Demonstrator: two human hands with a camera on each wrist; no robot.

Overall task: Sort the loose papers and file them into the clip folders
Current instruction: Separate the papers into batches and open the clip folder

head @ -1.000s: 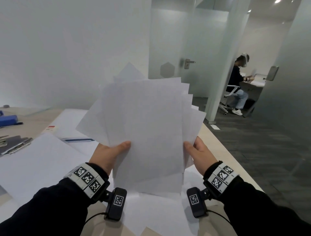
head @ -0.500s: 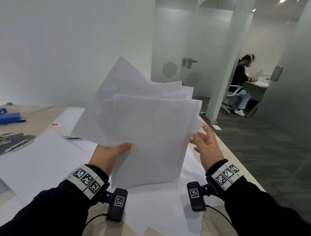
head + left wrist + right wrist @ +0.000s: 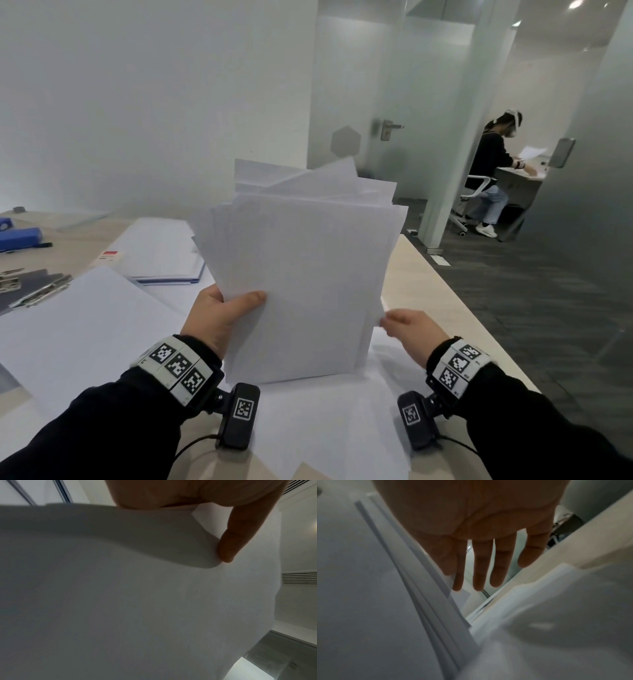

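- Stack of papers (image 3: 301,281) held upright above the desk (image 3: 421,284), edges uneven, fanned at the top.
- Left hand (image 3: 219,318) gripping the stack's lower left edge, thumb (image 3: 240,534) pressed flat on the front sheet.
- Right hand (image 3: 411,329) at the stack's lower right edge, fingers (image 3: 481,566) straight and spread (thumb contact unclear; no firm grasp visible).
- More loose sheets (image 3: 78,329) spread on the desk beneath and left.
- Clip folders (image 3: 30,291) at far left, partly covered by sheets.
- White folder (image 3: 161,253) behind, partly hidden by the stack.
- Blue object (image 3: 19,238) near the left edge.
- Seated person (image 3: 489,174) beyond the glass partition.
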